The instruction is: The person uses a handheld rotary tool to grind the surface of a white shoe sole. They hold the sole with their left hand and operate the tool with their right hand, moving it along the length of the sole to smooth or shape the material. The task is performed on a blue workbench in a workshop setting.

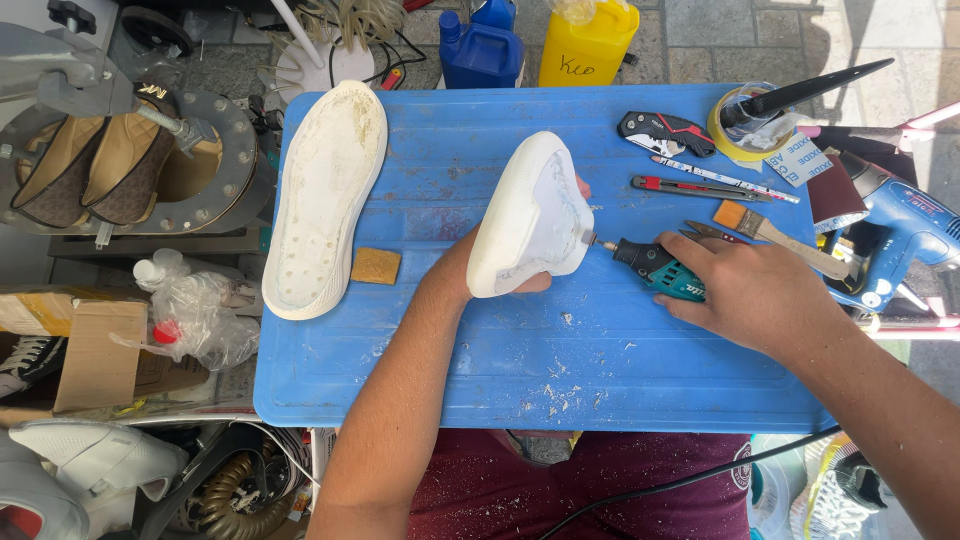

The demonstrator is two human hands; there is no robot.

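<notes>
White shoe sole (530, 215) stands tilted over the blue table (440, 340), its long way running from near the person up and away. The left hand (505, 262) wraps around it. The right hand (745, 290) grips a green rotary tool (655, 268), tip touching the sole's edge. Behind sit a yellow jug (588, 42) and a blue jug (482, 45).

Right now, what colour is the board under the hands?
The board is blue, with white dust specks on it. The head view shows it best.
</notes>
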